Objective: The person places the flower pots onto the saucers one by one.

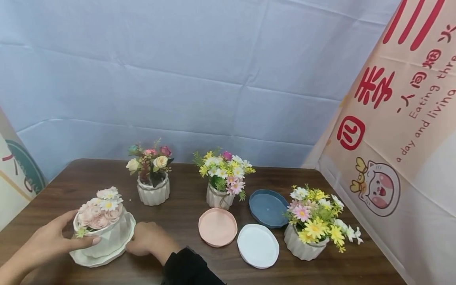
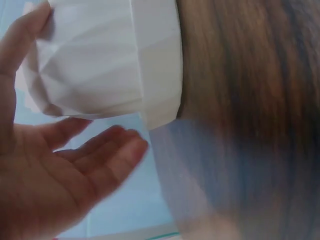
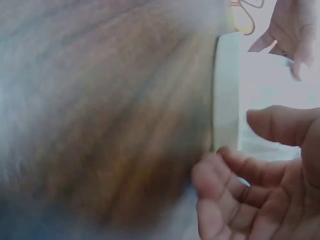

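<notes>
Brown table: we see left hand gripping white flowerpot, right hand touching saucer beneath; whether it pinches, we cannot tell.

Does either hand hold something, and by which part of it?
The left hand holds the leftmost flowerpot near its rim. The right hand touches the edge of the saucer beneath; grip unclear.

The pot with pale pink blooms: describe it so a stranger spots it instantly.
On the dark wooden table, look near left in the head view. There, a white pot holds packed pale pink blooms. Unlike the other pots, it has a plate beneath.
</notes>
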{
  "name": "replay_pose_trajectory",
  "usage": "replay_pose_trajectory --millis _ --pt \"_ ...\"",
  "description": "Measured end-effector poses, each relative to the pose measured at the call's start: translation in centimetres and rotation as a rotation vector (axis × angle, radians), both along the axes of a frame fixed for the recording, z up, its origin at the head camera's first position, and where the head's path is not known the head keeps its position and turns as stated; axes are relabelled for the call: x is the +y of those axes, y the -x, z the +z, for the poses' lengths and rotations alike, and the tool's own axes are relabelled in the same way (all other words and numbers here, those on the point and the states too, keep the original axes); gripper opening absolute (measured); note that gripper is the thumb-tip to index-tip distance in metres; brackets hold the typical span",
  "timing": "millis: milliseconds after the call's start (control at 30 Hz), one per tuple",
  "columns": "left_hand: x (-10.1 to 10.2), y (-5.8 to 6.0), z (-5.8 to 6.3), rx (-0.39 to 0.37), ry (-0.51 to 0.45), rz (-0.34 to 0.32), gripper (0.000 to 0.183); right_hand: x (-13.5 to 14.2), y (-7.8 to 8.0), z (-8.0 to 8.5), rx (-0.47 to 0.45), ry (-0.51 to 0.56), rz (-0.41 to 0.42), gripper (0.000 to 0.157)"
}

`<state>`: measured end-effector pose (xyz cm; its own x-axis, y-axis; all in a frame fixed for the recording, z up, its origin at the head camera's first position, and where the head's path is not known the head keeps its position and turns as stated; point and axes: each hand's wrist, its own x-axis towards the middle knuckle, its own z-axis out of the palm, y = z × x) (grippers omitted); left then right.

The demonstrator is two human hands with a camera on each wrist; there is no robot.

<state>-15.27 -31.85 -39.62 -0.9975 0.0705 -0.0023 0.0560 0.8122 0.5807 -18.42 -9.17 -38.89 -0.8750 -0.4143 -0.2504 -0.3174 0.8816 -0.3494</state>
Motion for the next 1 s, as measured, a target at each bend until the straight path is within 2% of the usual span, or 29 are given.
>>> replay_pose_trajectory --millis 133,233,300,333,433,500,633,767,1000 --pt "-0.2 0.1 0.1 -0.085 0.058 0.023 0.102 0.3 0.0 0.5 0.059 -0.102 0.001 0.020" --pt "-0.3 0.1 0.1 -0.106 0.114 0.027 0.108 0.7 0.0 0.9 0.125 -0.163 0.015 0.020" --pt "-0.4 -0.2 0.0 -0.071 0.164 0.015 0.108 1.0 -0.1 1.1 0.163 -0.188 0.026 0.024" --pt "-0.5 -0.4 -0.1 -0.029 0.192 0.003 0.107 1.2 -0.2 1.1 0.181 -0.198 0.027 0.029" --pt "-0.7 -0.9 -0.3 0.076 0.282 -0.035 0.094 1.9 -0.4 1.4 0.216 -0.221 0.032 0.038" --pt "-0.8 -1.1 -0.4 0.113 0.329 -0.051 0.086 2.3 -0.5 1.6 0.217 -0.225 0.037 0.043" --pt "-1.0 -1.4 -0.5 0.097 0.387 -0.071 0.076 2.8 -0.5 1.8 0.214 -0.226 0.051 0.042" --pt "-0.9 -1.7 -0.5 0.085 0.390 -0.078 0.074 3.0 -0.4 1.9 0.221 -0.218 0.051 0.037" --pt "-0.6 -2.0 -0.4 0.110 0.375 -0.074 0.074 3.3 -0.4 1.8 0.197 -0.208 0.055 0.040"
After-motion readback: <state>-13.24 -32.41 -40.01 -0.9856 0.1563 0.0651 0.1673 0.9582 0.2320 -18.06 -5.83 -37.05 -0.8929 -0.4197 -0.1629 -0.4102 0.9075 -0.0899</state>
